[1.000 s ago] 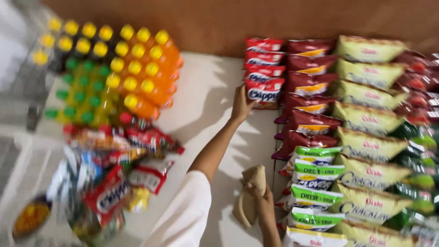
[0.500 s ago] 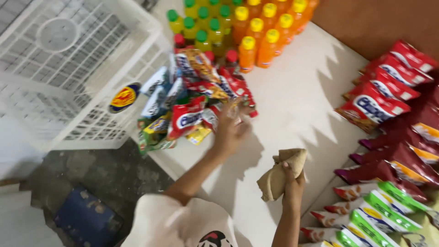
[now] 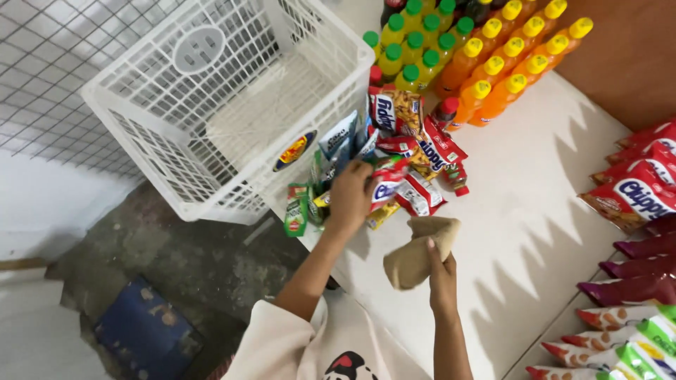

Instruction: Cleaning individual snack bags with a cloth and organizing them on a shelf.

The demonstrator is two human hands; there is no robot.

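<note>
My left hand (image 3: 350, 198) reaches into a heap of small snack packets (image 3: 405, 151) lying on the white table (image 3: 535, 211) beside the basket. Its fingers are curled on the packets at the heap's near edge; whether one is gripped is unclear. My right hand (image 3: 441, 276) is raised above the table's near part, shut on a crumpled beige cloth (image 3: 420, 250).
An empty white plastic basket (image 3: 225, 98) stands at the table's left end. Rows of green and orange bottles (image 3: 468, 53) stand at the back. Bags of chips (image 3: 637, 197) lie in rows on the right. Below left are a concrete floor and a blue box (image 3: 144, 331).
My left hand has left the chip bags on the right and moved to the snack packet heap. The view has swung left to the basket. The right hand still holds the cloth.
</note>
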